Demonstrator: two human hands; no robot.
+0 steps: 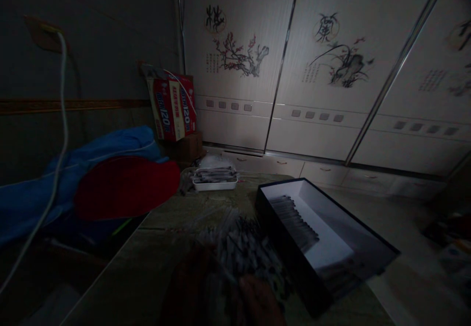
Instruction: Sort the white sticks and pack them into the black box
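Table (pixel 147 262) lies open left of stick pile (pixel 245 247) and black box (pixel 283 252).

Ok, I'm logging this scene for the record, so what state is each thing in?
black box: open, partly filled with a row of dark sticks.
white tray: heaped full.
bundle of sticks: loose, at a hand; grip too dark to tell.
wardrobe doors: shut.
white cable: plugged in.
red carton: tilted.

Both hands sit low at the bottom edge, close together, deep in shadow. Right hand (pixel 259 299) shows its back to the camera. Left hand (pixel 189 284) is just beside it, blurred; neither grip can be made out.
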